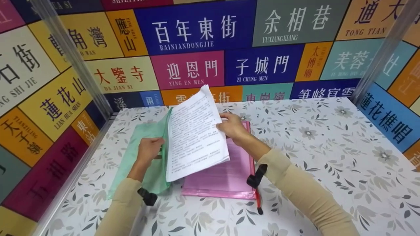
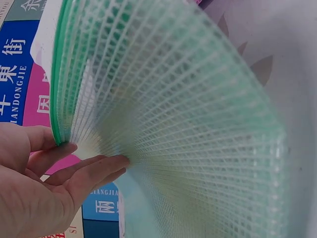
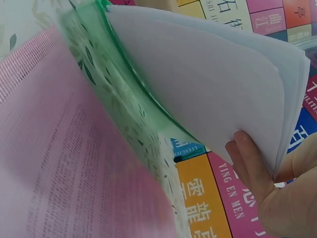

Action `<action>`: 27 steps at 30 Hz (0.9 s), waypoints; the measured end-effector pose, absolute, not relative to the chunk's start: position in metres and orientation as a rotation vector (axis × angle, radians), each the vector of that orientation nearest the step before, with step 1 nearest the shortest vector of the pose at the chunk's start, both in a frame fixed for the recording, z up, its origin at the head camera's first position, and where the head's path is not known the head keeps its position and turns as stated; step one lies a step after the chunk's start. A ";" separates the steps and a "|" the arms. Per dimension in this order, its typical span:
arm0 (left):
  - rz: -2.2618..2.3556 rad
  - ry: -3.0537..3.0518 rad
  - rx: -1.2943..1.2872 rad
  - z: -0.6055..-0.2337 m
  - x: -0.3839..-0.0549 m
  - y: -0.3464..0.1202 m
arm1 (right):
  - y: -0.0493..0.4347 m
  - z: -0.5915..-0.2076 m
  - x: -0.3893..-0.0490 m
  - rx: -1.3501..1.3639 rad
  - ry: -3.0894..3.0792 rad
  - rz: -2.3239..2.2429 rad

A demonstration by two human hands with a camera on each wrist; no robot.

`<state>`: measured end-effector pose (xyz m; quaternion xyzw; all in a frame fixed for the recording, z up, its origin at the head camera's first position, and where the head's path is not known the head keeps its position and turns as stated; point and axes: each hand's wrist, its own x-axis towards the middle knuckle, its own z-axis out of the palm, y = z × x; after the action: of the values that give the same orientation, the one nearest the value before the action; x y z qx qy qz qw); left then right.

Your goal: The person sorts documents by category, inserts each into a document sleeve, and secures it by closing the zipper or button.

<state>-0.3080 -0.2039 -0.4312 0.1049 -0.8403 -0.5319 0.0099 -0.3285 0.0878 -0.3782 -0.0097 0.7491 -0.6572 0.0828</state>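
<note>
**Paper sheaf half in a green mesh pouch, held at both sides**

The table (image 1: 328, 147), covered in a leaf-and-flower print, carries everything. Flat on it lies a pink pouch (image 1: 226, 173) with printed pages showing through, its long axis running away from the person.

Partly over the pink pouch's left edge sits the green mesh pouch (image 1: 144, 154), also lengthwise away from the person. Its right edge is lifted, apparently so the mouth gapes for the paper.

The paper sheaf (image 1: 195, 134) stands tilted, its left edge at the green pouch's open edge, its long axis pointing up and away toward the wall of street signs. The top corner curls free.

The left hand (image 1: 149, 149) grips the green pouch's rim, fingers curled against the mesh as the left wrist view shows, seemingly to keep the opening wide. The right hand (image 1: 231, 126) pinches the sheaf's right edge, thumb and fingers closed on the sheets, steadying their angle.
</note>
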 end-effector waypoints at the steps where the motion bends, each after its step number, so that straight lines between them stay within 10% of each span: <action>1: -1.654 -2.623 0.323 -0.431 -0.308 -0.204 | 0.086 -0.380 -0.328 -0.035 2.225 -1.974; 27: -1.545 -2.655 0.369 -0.426 -0.309 -0.192 | 0.056 -0.394 -0.312 0.110 2.191 -2.235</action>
<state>-0.3094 -0.1920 -0.4256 0.1192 -0.8580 -0.4991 0.0237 -0.3116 0.0557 -0.3937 0.0350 0.6996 -0.7137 0.0050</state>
